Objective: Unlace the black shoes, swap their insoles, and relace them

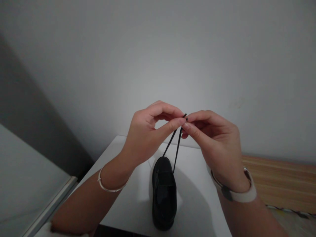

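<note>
A black leather shoe (164, 194) stands on a small white table (197, 197), its toe pointing toward me. Two ends of a black shoelace (176, 148) rise from the shoe's far end, pulled taut. My left hand (148, 131) pinches one lace end between thumb and forefinger above the shoe. My right hand (214, 138) pinches the other end, and the fingertips of both hands almost touch. A thin bangle circles my left wrist; a pale watch band sits on the right.
A plain white wall (158, 49) fills the background. A wooden surface (281, 181) lies to the right behind the table. A grey panel with a pale edge (49, 204) slants at lower left.
</note>
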`<move>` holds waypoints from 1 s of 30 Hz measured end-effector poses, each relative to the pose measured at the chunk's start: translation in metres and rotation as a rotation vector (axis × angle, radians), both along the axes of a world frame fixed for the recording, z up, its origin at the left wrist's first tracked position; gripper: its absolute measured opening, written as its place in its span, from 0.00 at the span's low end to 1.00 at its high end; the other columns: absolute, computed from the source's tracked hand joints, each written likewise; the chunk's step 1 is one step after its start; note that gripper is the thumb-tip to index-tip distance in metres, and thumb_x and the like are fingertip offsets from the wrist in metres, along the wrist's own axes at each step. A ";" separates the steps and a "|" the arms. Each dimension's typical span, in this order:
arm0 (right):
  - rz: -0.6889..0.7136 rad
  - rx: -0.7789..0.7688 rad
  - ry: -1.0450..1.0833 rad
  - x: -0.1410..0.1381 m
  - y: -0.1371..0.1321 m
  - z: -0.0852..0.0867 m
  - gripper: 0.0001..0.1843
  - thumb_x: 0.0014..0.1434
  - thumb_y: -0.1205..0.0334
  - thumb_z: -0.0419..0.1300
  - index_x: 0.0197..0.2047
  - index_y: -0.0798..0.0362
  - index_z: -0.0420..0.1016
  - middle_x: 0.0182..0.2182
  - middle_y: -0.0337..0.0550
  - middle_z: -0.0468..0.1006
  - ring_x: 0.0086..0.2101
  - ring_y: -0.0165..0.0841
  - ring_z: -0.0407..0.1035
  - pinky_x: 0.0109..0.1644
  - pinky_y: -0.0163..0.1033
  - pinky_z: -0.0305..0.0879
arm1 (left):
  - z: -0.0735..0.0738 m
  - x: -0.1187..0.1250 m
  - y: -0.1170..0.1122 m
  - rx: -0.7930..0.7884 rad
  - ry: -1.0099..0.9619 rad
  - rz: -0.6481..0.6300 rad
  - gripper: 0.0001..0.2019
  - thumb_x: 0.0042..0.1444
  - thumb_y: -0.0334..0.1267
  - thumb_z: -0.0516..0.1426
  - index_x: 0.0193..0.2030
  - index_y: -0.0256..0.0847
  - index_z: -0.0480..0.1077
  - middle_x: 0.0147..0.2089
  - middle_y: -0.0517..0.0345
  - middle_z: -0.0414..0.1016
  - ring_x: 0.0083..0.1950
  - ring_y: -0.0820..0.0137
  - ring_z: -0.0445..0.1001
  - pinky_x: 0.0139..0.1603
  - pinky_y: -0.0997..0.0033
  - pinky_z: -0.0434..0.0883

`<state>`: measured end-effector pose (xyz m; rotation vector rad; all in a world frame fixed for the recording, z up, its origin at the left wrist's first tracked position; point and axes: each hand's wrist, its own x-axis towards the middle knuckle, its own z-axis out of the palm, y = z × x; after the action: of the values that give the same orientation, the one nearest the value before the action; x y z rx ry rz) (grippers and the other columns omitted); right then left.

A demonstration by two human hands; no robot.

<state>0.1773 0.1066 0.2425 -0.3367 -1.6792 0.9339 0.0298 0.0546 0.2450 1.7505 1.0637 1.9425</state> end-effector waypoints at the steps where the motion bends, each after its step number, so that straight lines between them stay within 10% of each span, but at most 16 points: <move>1: 0.002 -0.003 0.010 0.000 0.000 0.000 0.07 0.56 0.73 0.67 0.35 0.51 0.79 0.28 0.33 0.79 0.26 0.26 0.74 0.30 0.31 0.75 | 0.001 0.001 0.000 0.011 0.015 0.014 0.03 0.55 0.29 0.64 0.34 0.40 0.76 0.35 0.62 0.77 0.38 0.74 0.77 0.43 0.75 0.76; 17: -0.014 0.040 0.068 -0.002 -0.003 0.001 0.09 0.56 0.75 0.67 0.35 0.52 0.78 0.28 0.34 0.80 0.26 0.26 0.75 0.31 0.32 0.75 | -0.002 0.009 0.005 0.091 -0.003 0.047 0.06 0.60 0.26 0.59 0.37 0.41 0.74 0.35 0.65 0.76 0.36 0.77 0.77 0.38 0.82 0.75; 30: 0.024 0.123 0.112 -0.001 -0.002 -0.001 0.10 0.53 0.76 0.69 0.34 0.50 0.82 0.37 0.39 0.74 0.36 0.30 0.71 0.33 0.34 0.70 | -0.004 0.018 0.008 0.019 -0.278 -0.243 0.06 0.58 0.25 0.61 0.33 0.39 0.76 0.28 0.66 0.78 0.27 0.81 0.76 0.30 0.86 0.74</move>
<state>0.1766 0.1047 0.2414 -0.1784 -1.6318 0.8469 0.0474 0.0628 0.2405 1.4843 0.7050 1.9720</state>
